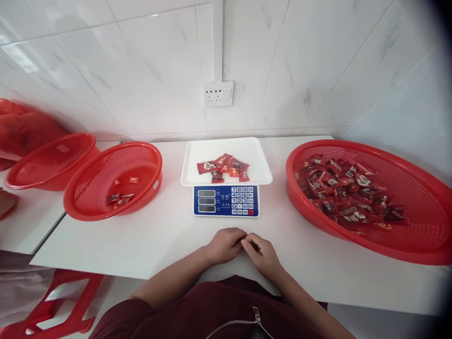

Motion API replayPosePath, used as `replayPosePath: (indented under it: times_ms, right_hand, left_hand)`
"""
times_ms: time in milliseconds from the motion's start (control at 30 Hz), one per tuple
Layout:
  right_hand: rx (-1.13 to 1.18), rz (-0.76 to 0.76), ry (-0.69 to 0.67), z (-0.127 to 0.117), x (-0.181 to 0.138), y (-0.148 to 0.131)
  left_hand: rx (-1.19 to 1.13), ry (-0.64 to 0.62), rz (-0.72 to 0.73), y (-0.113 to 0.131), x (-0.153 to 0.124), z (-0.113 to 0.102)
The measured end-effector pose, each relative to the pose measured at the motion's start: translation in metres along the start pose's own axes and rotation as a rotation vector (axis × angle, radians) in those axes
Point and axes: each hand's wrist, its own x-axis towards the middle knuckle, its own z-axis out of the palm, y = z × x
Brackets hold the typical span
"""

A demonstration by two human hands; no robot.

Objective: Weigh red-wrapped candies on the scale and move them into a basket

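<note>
My left hand (226, 245) and my right hand (260, 254) meet at the fingertips, just in front of a blue digital scale (226, 208). Both have curled, closed fingers; whatever may be pinched between them is too small or hidden to make out. On the scale's white tray (193, 162) lies a small pile of red-wrapped snack packets (225, 165). The display (209, 193) shows faint digits that I cannot read surely. To the right, a large red basket (429, 226) holds many more dark red snack packets (342, 188).
At the left, a red perforated basket (83, 190) holds several small packets (122, 199). Beside it are another red basin (45, 165) and a red plastic bag (26, 129). A red stool (76, 301) stands below the white table (141, 249). A socket (219, 93) is on the tiled wall.
</note>
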Motion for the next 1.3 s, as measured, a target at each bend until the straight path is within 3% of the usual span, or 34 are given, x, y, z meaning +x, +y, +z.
replayPosePath:
  times_ms: [167,233,300,400,500,633,800,967,1167,1300]
  right_hand:
    - [0.028,-0.024,-0.009,0.0,0.0,-0.001]
    - [0.032,-0.01,-0.017,0.001,0.0,0.0]
    - [0.035,0.004,-0.027,0.001,-0.001,0.002]
    - [0.031,-0.005,-0.04,0.002,-0.001,0.006]
    - [0.038,-0.016,-0.058,0.003,-0.002,0.007]
    - [0.074,-0.036,-0.016,0.005,-0.003,0.005]
    - [0.092,-0.048,-0.001,0.007,-0.004,0.002]
    - [0.081,-0.053,-0.003,0.006,-0.004,0.001]
    - [0.044,-0.077,-0.089,0.0,-0.002,0.003]
    - [0.033,-0.081,-0.104,0.0,-0.003,0.005]
  left_hand:
    - [0.06,0.041,0.021,0.011,-0.011,-0.012]
    - [0.076,0.129,0.029,0.014,-0.017,-0.025]
    - [0.111,0.326,0.047,0.012,-0.022,-0.045]
    - [0.322,0.738,0.015,-0.002,-0.026,-0.085]
    - [0.641,0.935,-0.159,-0.028,-0.029,-0.127]
    - [0.885,0.839,-0.414,-0.059,-0.039,-0.163]
    - [0.924,0.694,-0.587,-0.072,-0.05,-0.172]
    - [0.884,0.634,-0.679,-0.058,-0.056,-0.168]
    - [0.796,0.478,-0.807,-0.026,-0.074,-0.165]
    - [0.796,0.516,-0.963,-0.021,-0.082,-0.17]
